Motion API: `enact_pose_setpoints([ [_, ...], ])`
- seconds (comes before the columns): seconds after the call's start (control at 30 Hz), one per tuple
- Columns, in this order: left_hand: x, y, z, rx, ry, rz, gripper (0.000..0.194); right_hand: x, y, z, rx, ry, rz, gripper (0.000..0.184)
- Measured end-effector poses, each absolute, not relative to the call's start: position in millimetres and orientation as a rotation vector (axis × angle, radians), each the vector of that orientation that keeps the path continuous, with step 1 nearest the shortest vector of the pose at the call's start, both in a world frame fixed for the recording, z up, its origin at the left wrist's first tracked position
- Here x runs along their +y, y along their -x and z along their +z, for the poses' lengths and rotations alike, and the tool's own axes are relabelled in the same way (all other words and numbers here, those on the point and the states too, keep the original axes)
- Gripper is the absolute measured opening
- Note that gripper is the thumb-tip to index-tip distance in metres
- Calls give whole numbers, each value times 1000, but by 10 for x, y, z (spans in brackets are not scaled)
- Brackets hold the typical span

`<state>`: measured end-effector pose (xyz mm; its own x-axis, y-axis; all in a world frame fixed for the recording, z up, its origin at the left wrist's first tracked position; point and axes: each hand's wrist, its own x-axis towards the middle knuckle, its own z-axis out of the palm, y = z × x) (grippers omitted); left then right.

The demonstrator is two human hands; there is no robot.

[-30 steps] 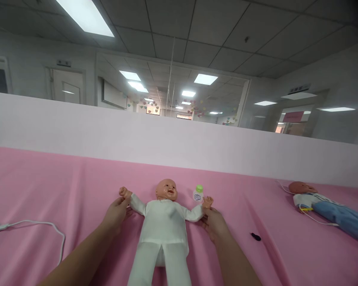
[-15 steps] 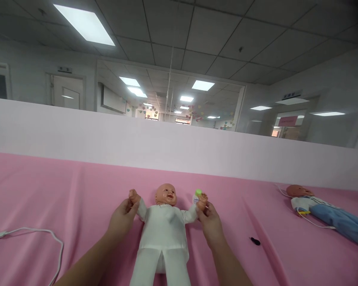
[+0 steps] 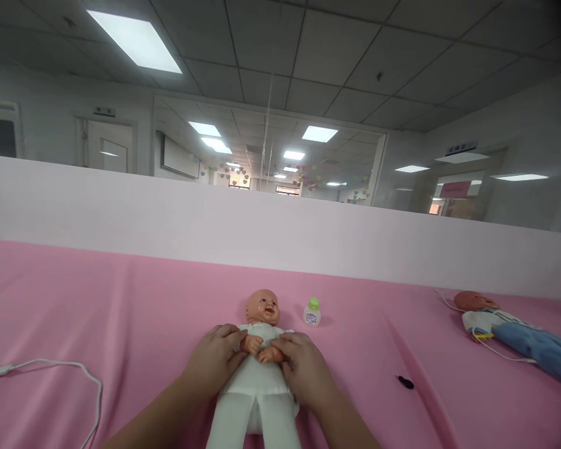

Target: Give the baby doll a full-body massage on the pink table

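Note:
A baby doll (image 3: 262, 374) in a white top and white trousers lies face up on the pink cloth, head away from me. My left hand (image 3: 217, 358) is closed around the doll's arm on the left, near its wrist. On the other side, my right hand (image 3: 303, 368) grips the doll's other arm the same way. Both doll arms are folded in over its chest, its two small hands almost meeting. Beyond my right hand stands a small clear bottle (image 3: 312, 315) with a green cap. The doll's feet are out of view.
Pink cloth (image 3: 159, 299) covers the table up to a low white partition (image 3: 168, 215) with glass above. A second doll (image 3: 518, 330) in blue and white lies at right with a thin white cord. A small black object (image 3: 406, 382) and a white cable (image 3: 70, 363) also lie here.
Both my hands have moved inward, bringing the doll's arms from spread out at its sides to folded over its chest. The green-capped bottle, partly covered before, now shows fully.

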<state>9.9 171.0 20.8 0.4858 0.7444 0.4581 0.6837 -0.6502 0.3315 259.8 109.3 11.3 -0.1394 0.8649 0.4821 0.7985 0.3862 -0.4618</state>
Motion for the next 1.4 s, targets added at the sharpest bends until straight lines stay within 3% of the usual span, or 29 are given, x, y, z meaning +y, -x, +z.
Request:
enact_pose_setpoints([
  [0.23,1718,-84,176,1261,-2502,1000,36,1152,-2622,51,-1804,1344,238,51],
  [0.53,2081,226,34,1354,-1567,1305,35,1508,-3172,-265,-859,1111,751,54],
  [0.7,2225,302,-19,1361,-1103,1353,32,1610,-3431,-442,-472,1100,1001,31],
  [0.83,2252,371,-16,1627,-1220,1376,31,1620,-3467,-436,-394,1148,1043,19],
  [1.03,2295,557,-45,1901,-1395,1313,68,1575,-3455,-365,-456,1164,1045,24],
  [1.2,2278,577,-49,1964,-1642,1156,46,1584,-3457,-375,-459,1194,1012,27],
  [1.4,2063,471,140,2019,-1775,1057,45,1622,-3462,-381,-483,1209,945,30],
])
